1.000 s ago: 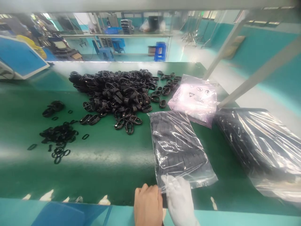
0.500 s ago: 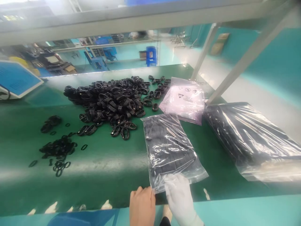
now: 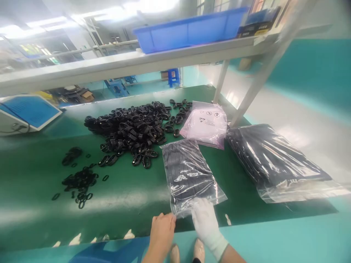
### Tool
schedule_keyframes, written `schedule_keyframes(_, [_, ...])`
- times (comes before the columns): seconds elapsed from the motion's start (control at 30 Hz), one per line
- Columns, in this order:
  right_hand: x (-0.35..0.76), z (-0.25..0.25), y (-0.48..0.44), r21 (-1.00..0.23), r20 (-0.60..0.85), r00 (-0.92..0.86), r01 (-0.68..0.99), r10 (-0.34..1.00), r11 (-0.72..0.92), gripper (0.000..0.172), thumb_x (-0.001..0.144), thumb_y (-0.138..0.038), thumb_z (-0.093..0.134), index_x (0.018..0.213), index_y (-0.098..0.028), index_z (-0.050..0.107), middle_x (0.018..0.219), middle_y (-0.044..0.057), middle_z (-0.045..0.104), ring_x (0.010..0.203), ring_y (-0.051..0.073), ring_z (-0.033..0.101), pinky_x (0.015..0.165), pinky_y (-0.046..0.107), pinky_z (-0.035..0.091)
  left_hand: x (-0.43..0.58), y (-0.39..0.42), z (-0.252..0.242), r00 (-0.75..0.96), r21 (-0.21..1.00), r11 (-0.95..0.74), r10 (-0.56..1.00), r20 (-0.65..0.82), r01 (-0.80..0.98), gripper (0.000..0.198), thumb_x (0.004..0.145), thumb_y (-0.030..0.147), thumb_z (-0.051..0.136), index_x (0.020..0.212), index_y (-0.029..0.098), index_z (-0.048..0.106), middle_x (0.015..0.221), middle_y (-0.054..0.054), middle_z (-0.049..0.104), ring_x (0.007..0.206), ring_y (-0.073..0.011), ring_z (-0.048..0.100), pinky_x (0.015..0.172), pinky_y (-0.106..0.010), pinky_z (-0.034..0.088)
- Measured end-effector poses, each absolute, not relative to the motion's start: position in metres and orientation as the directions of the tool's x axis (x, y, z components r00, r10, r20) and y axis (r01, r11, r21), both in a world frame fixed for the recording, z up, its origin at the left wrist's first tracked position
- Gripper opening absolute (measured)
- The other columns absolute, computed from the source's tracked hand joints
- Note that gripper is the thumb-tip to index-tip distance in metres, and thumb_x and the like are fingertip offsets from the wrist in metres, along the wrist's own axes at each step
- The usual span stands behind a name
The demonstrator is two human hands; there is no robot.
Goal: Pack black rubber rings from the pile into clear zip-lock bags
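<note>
A clear plastic bag (image 3: 186,171) packed with rows of dark, thin cable-like lengths lies flat near the front edge of the green table. At its near left corner, my bare left hand (image 3: 162,223) is closed, pinching the plastic. My right hand (image 3: 203,217), in a white glove, grips the bag's near edge, its fingertips partly hidden by the plastic. Beyond the bag is a large heap of coiled black cables (image 3: 134,126). A pink translucent bag (image 3: 205,124) with printed warning symbols lies behind the clear one.
Larger plastic-wrapped dark bundles (image 3: 276,157) lie stacked at the right. Small black rings (image 3: 80,180) are scattered on the left of the green table (image 3: 123,204). A blue bin (image 3: 192,33) stands on the overhead shelf, and a blue-panelled box (image 3: 30,109) is at far left.
My head view has tilted up, bringing the shelf's blue bin into sight. Both hands stay at the near edge of the clear bag, which looks much the same.
</note>
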State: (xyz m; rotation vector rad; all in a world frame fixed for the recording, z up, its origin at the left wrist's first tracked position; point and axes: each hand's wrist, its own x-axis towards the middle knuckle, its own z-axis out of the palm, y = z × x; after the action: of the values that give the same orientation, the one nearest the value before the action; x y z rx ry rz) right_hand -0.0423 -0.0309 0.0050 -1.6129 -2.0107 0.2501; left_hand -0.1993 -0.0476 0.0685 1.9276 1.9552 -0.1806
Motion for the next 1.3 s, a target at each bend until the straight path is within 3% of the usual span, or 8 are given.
schedule_keyframes(0.1, [-0.036, 0.011, -0.036, -0.489, 0.283, -0.19, 0.815, 0.94, 0.312, 0.03, 0.075, -0.01, 0.044, 0.095, -0.026, 0.06, 0.086, 0.003, 0.06, 0.086, 0.02, 0.05, 0.079, 0.035, 0.034, -0.207, -0.05, 0.082, 0.001, 0.161, 0.071, 0.913, -0.408, 0.984, 0.033, 0.084, 0.022, 0.032, 0.065, 0.023, 0.058, 0.065, 0.002, 0.062, 0.065, -0.0152, 0.055, 0.062, -0.027, 0.035])
schedule_keyframes(0.17, [-0.032, 0.014, -0.04, -0.476, 0.295, -0.197, 0.818, 0.935, 0.323, 0.03, 0.074, -0.009, 0.044, 0.094, -0.025, 0.059, 0.087, 0.002, 0.059, 0.085, 0.019, 0.05, 0.08, 0.036, 0.034, -0.208, -0.044, 0.092, 0.003, 0.154, 0.048, 0.949, -0.314, 0.987, 0.03, 0.085, 0.025, 0.032, 0.082, 0.026, 0.061, 0.081, 0.001, 0.066, 0.076, -0.0167, 0.058, 0.066, -0.029, 0.039])
schedule_keyframes(0.3, [-0.032, 0.012, -0.04, -0.399, 0.386, -0.163, 0.858, 0.908, 0.324, 0.033, 0.075, -0.013, 0.044, 0.103, -0.024, 0.056, 0.094, 0.004, 0.06, 0.091, 0.022, 0.051, 0.084, 0.04, 0.032, -0.197, -0.006, 0.094, 0.428, 0.138, -0.429, 0.903, 0.038, 0.893, 0.049, 0.086, 0.043, 0.034, 0.131, 0.024, 0.032, 0.136, -0.002, 0.038, 0.127, -0.0215, 0.03, 0.099, -0.036, 0.028])
schedule_keyframes(0.43, [-0.037, 0.008, -0.038, -0.364, 0.418, -0.181, 0.864, 0.89, 0.347, 0.029, 0.074, -0.013, 0.045, 0.099, -0.023, 0.057, 0.091, 0.004, 0.063, 0.089, 0.021, 0.052, 0.085, 0.039, 0.032, -0.19, 0.027, 0.074, 0.705, 0.131, -0.702, 0.708, 0.025, 0.7, 0.073, 0.081, 0.06, 0.03, 0.138, 0.017, 0.013, 0.143, -0.007, 0.022, 0.133, -0.021, 0.015, 0.108, -0.037, 0.015])
schedule_keyframes(0.6, [-0.036, 0.002, -0.038, -0.322, 0.426, -0.219, 0.87, 0.878, 0.373, 0.022, 0.073, -0.014, 0.047, 0.091, -0.022, 0.058, 0.087, 0.003, 0.064, 0.084, 0.02, 0.053, 0.082, 0.037, 0.033, -0.198, 0.035, 0.068, 0.721, 0.187, -0.705, 0.693, -0.023, 0.684, 0.076, 0.081, 0.061, 0.025, 0.138, 0.015, 0.008, 0.145, -0.008, 0.014, 0.134, -0.0214, 0.008, 0.109, -0.038, 0.011])
schedule_keyframes(0.83, [-0.023, -0.021, -0.038, -0.099, 0.421, -0.403, 0.87, 0.813, 0.483, 0.033, 0.069, -0.022, 0.056, 0.102, -0.024, 0.057, 0.091, 0.0, 0.065, 0.083, 0.019, 0.055, 0.078, 0.034, 0.034, -0.21, 0.069, 0.067, 0.659, 0.254, -0.635, 0.752, -0.014, 0.73, 0.077, 0.081, 0.062, 0.023, 0.139, 0.016, 0.005, 0.146, -0.008, 0.009, 0.134, -0.0227, 0.004, 0.11, -0.041, 0.009])
schedule_keyframes(1.07, [-0.019, -0.033, -0.04, -0.076, 0.393, -0.423, 0.87, 0.817, 0.487, 0.033, 0.068, -0.022, 0.059, 0.101, -0.024, 0.059, 0.093, 0.001, 0.065, 0.085, 0.02, 0.055, 0.079, 0.034, 0.036, -0.227, 0.069, 0.055, 0.609, 0.309, -0.577, 0.793, -0.011, 0.756, 0.077, 0.082, 0.06, 0.025, 0.138, 0.013, 0.0, 0.146, -0.009, 0.004, 0.134, -0.0234, 0.002, 0.109, -0.041, 0.011])
schedule_keyframes(1.3, [-0.018, -0.027, -0.047, -0.146, 0.336, -0.369, 0.888, 0.867, 0.435, 0.032, 0.069, -0.025, 0.06, 0.1, -0.026, 0.059, 0.094, 0.0, 0.066, 0.087, 0.02, 0.057, 0.079, 0.032, 0.039, -0.257, 0.065, 0.063, 0.483, 0.445, -0.439, 0.875, 0.015, 0.781, 0.069, 0.081, 0.055, 0.034, 0.137, 0.019, 0.015, 0.144, -0.007, 0.022, 0.131, -0.024, 0.019, 0.107, -0.043, 0.019])
